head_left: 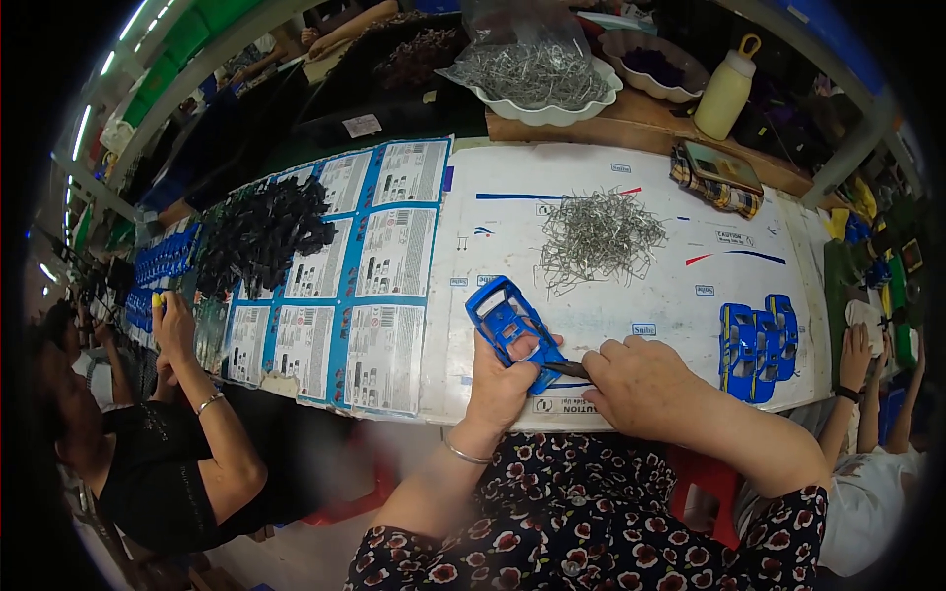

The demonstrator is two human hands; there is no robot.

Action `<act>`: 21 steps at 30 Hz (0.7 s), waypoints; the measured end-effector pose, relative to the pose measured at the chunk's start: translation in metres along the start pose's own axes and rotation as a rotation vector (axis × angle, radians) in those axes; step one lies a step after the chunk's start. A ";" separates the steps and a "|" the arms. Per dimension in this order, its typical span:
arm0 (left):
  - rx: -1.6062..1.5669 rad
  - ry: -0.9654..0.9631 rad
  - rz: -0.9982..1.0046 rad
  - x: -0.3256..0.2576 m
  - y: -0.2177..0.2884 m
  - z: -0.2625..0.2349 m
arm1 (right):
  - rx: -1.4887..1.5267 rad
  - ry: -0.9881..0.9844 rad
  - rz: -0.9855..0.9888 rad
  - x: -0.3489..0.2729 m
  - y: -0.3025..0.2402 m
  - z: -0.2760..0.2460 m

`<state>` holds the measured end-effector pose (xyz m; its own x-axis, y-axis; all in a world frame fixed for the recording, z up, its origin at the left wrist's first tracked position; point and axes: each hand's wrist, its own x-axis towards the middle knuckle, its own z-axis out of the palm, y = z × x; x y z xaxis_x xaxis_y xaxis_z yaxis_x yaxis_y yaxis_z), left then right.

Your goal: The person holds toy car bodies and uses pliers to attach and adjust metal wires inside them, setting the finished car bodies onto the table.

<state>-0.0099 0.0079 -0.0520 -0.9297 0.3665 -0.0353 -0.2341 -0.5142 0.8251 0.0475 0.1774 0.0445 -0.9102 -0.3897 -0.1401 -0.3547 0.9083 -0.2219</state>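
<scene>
My left hand (505,376) grips a blue plastic toy car body (505,317), tilted up and to the left above the table's near edge. My right hand (641,382) is closed around a thin dark tool (567,369) whose tip touches the lower end of the blue body. A loose pile of small metal wire clips (598,234) lies on the white printed sheet (641,187) just beyond both hands. Two finished blue car bodies (757,337) rest side by side to the right of my right hand.
A heap of black plastic parts (264,229) sits on blue-and-white printed cards (379,286) to the left. At the back stand a white bowl of clips (542,87), another bowl (658,67) and a yellow bottle (726,89). Other people sit at left (177,433) and right (872,433).
</scene>
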 end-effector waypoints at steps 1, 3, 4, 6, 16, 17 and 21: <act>-0.009 -0.011 0.009 0.000 0.000 0.000 | -0.003 -0.001 -0.001 -0.001 0.000 -0.001; -0.034 -0.004 -0.004 0.000 0.002 0.002 | 0.036 -0.041 0.034 -0.001 0.001 -0.002; -0.057 0.003 -0.019 -0.001 0.003 0.002 | 0.034 -0.041 0.032 -0.002 0.001 -0.002; -0.094 -0.018 -0.014 0.000 0.002 -0.001 | 0.049 -0.036 0.039 -0.004 0.002 -0.002; -0.280 -0.049 -0.085 0.001 0.007 -0.002 | 0.192 0.045 0.101 -0.016 0.008 0.000; -0.281 -0.046 -0.084 0.001 0.007 -0.002 | 0.206 0.077 0.110 -0.020 0.008 0.002; -0.259 -0.054 -0.089 0.000 0.005 -0.004 | 0.221 0.108 0.133 -0.028 0.006 0.001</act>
<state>-0.0124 0.0022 -0.0503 -0.8875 0.4561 -0.0651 -0.3853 -0.6571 0.6479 0.0706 0.1938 0.0462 -0.9675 -0.2396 -0.0808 -0.1858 0.8905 -0.4153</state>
